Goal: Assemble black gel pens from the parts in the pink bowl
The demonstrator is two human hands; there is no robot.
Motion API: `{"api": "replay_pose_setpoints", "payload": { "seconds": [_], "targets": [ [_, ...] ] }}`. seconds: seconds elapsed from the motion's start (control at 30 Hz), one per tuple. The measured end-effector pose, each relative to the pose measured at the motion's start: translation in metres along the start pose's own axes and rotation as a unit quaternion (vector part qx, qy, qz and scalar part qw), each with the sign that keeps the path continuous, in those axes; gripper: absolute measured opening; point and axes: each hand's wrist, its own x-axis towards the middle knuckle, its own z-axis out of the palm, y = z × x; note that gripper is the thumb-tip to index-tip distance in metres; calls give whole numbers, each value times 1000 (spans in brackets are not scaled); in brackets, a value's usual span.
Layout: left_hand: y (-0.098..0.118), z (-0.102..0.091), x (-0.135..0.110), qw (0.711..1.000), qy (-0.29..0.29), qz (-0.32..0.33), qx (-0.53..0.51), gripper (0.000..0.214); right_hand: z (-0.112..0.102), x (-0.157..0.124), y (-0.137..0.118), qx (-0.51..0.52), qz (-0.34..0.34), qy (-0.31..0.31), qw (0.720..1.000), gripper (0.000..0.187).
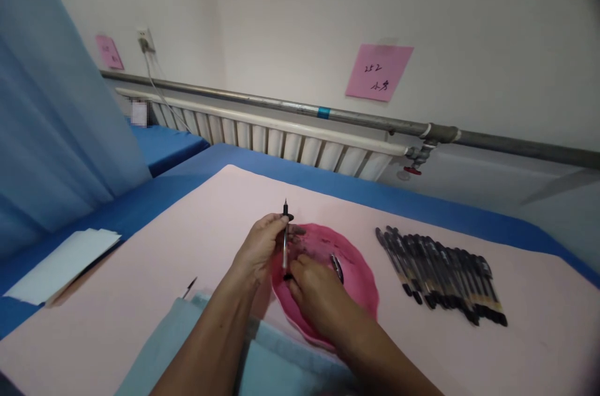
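My left hand [259,250] pinches the upper end of a thin pen refill [284,240], held upright with its black tip pointing away from me. My right hand [315,291] is closed on the refill's lower end, just over a pink bowl [360,283]. Small dark pen parts [337,266] lie inside the bowl. A row of several assembled black pens [440,274] lies side by side on the pink sheet [154,258] to the right of the bowl.
A single loose refill [189,287] lies near the front left by a folded pale blue cloth [187,340]. White paper sheets [63,262] rest on the blue table cover at left. A blue curtain hangs at far left; a radiator and pipe run along the wall.
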Motion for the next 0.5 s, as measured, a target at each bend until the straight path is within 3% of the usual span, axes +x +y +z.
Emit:
{"api": "replay_pose_setpoints", "payload": {
  "seconds": [0.13,0.27,0.33,0.4,0.5],
  "targets": [
    [2,-1,0,1000,13,16,-4,7,-2,2,-6,-33,0,-8,999,21],
    [4,-5,1,999,23,27,-13,11,-12,1,-3,116,15,60,991,20],
    [6,-7,2,998,41,36,-26,11,-15,1,2,256,62,93,960,15],
    [6,-8,2,997,52,47,-39,11,-17,0,5,381,120,100,911,9],
    [5,-8,2,996,48,53,-50,11,-18,0,5,487,162,111,851,6]
  ]
}}
